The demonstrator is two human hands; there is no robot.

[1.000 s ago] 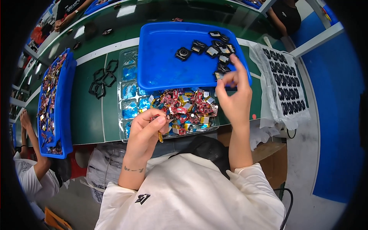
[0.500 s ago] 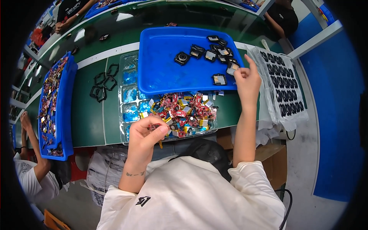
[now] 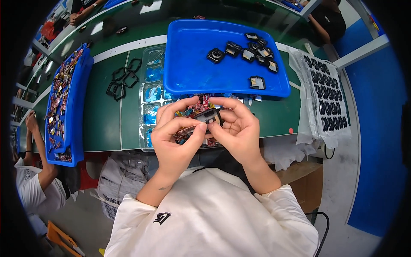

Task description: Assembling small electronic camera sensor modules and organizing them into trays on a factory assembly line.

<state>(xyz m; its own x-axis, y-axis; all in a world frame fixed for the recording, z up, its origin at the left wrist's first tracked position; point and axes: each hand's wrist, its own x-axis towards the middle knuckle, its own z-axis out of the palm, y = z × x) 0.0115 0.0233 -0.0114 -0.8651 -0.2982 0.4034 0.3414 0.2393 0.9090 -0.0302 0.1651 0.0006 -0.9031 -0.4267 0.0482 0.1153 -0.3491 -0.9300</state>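
Both my hands meet over a pile of small red circuit boards with yellow and silver parts (image 3: 205, 102), partly hidden behind them. Between them is a small black watch case (image 3: 210, 115), tilted, with a light-coloured part inside. My right hand (image 3: 239, 130) grips its right side, thumb on the inner face. My left hand (image 3: 175, 135) is closed at its left edge, thumb and finger pressed together there; whether a circuit board is also in those fingers is hidden. Beyond, a blue tray (image 3: 188, 73) carries several similar black cases (image 3: 257, 82) on its right side.
A clear plastic tray with blue-lined pockets (image 3: 153, 73) lies under the blue tray. Black frames (image 3: 124, 79) sit to the left, beside a long blue bin (image 3: 77, 128) of boards. At right, white sheeting (image 3: 302, 100) bears rows of black parts. Other people work nearby.
My right hand has come from the blue tray to the middle with a black watch case. My left hand, which pinched a small red circuit board, has moved up and right to meet it.
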